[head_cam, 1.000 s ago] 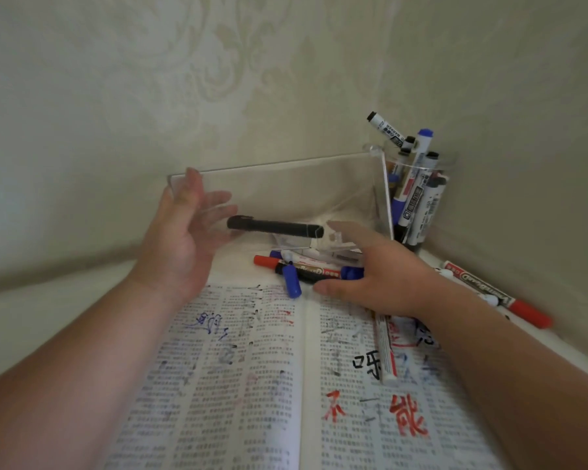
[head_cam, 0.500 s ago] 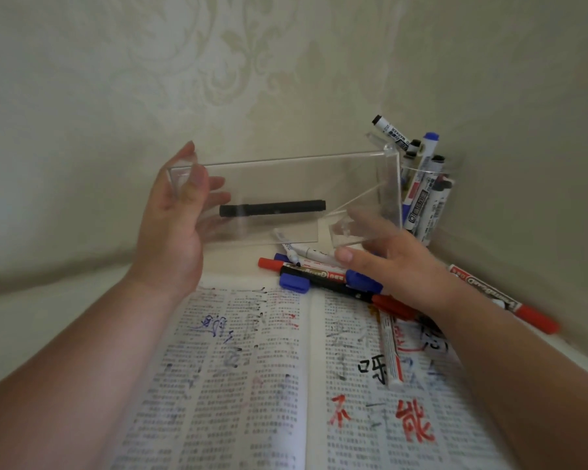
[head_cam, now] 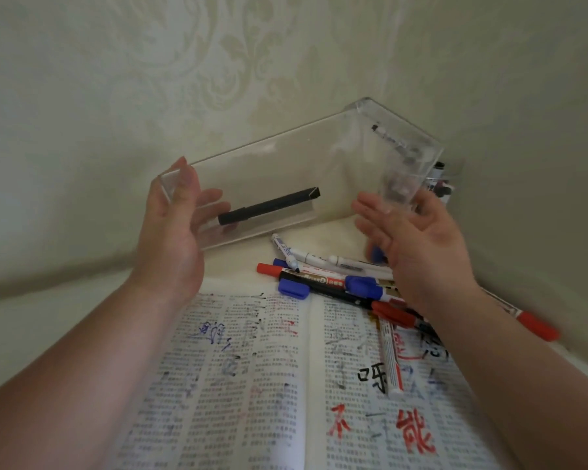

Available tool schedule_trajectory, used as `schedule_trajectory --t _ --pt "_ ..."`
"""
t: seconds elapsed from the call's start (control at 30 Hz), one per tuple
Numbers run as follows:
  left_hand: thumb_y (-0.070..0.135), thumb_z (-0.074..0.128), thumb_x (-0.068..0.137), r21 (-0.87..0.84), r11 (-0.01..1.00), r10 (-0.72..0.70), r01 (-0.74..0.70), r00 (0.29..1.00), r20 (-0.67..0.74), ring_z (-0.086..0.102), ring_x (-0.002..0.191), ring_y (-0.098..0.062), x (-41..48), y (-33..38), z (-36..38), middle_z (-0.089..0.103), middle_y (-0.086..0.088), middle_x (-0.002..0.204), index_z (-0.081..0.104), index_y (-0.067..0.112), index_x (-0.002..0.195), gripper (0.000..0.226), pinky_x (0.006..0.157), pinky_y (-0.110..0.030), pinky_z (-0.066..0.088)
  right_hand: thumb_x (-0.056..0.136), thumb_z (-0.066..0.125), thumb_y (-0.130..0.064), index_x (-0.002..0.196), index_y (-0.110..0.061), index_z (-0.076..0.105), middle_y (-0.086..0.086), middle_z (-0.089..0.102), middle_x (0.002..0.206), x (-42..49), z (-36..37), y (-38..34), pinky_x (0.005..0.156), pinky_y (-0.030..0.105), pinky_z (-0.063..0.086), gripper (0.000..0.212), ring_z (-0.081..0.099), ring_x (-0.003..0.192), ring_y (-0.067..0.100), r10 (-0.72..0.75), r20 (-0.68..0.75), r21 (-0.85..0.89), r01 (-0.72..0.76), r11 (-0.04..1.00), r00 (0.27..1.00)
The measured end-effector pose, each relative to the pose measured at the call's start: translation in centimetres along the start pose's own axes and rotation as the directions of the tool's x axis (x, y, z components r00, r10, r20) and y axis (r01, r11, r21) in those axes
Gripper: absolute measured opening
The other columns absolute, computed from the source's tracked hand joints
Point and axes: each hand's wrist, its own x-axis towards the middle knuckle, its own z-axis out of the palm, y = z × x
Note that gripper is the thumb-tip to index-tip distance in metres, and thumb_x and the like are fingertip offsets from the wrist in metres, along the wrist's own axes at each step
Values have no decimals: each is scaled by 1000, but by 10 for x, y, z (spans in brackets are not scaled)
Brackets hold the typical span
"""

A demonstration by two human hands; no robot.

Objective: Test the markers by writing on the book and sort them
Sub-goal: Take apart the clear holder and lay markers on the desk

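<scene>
- A person's left hand (head_cam: 174, 239) grasps the 9 o'clock end of a clear box (head_cam: 286, 164), thumb on the near face and fingers (head_cam: 211, 198) curled behind the wall, showing through it.
- The right hand (head_cam: 418, 245), palm up and motion-blurred, meets the box's lower corner at its 3 o'clock end. Whether its fingers clasp the corner or merely prop it cannot be told.
- The box hangs clear of the bench (head_cam: 48, 317), tilted, its 3 o'clock end higher than the other.
- One black marker (head_cam: 269, 206) lies inside along the box's floor, slanted with it.
- An open book (head_cam: 252, 385) fills the frame from centre to 6 o'clock, its printed pages scrawled in red, blue and black ink.
- A loose pile of markers (head_cam: 326, 279) with red, blue and black caps crowds the book's 12 o'clock edge, just below the box.
- A white marker (head_cam: 391, 361) rests on the right-hand page, pointing roughly from 12 to 6 o'clock.
- A red-capped marker (head_cam: 533, 329) lies on the bench at the book's 3 o'clock, beside the right forearm.
- A second clear holder (head_cam: 442, 184) with upright markers stands in the wall corner at 2 o'clock, mostly hidden behind the box.
</scene>
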Motion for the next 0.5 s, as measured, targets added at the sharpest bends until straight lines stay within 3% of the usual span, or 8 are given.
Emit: schedule_trajectory --t 0.1,0.2,0.27,0.3,0.4,0.5 --pt "81 74 58 43 999 22 -24 998 62 70 102 -24 -2 -3 -1 69 -4 108 54 41 128 83 80 -43 58 93 72 -12 131 3 55 19 76 105 3 9 1 84 32 61 44 76 98 28 55 -247 158 -15 987 967" --pt "84 74 53 76 996 32 -41 992 124 70 106 -25 -5 -6 3 69 -4 111 53 44 127 87 86 -42 54 89 75 -35 115 -7 64 18 78 97 3 11 3 78 33 62 40 77 91 28 213 -255 222 -158 962 943" --pt "81 76 54 79 996 24 -38 985 171 70 105 -26 -7 -8 5 68 -7 112 55 42 127 85 85 -41 54 84 74 -49 91 -12 61 18 78 94 3 12 3 76 36 61 40 78 88 28 345 -233 262 -283 923 909" --pt "79 77 57 86 995 25 -43 978 206 70 103 -25 -8 -10 6 69 -8 111 57 41 126 81 86 -43 54 85 73 -48 86 -10 61 17 78 94 3 12 2 74 35 60 40 78 89 28 359 -213 220 -314 924 909" --pt "73 77 66 138 988 25 -70 951 308 71 102 -23 -14 -16 6 73 -3 104 58 44 125 68 96 -50 52 83 81 -31 100 -3 72 11 78 93 3 13 7 66 32 56 34 75 95 28 266 -120 -73 -275 959 957" --pt "72 75 69 143 988 14 -63 948 319 70 103 -23 -13 -18 9 71 -5 107 57 46 126 66 97 -50 53 55 91 -51 93 -11 72 5 76 88 1 11 7 66 33 57 58 72 76 20 213 -102 -427 -236 873 972"
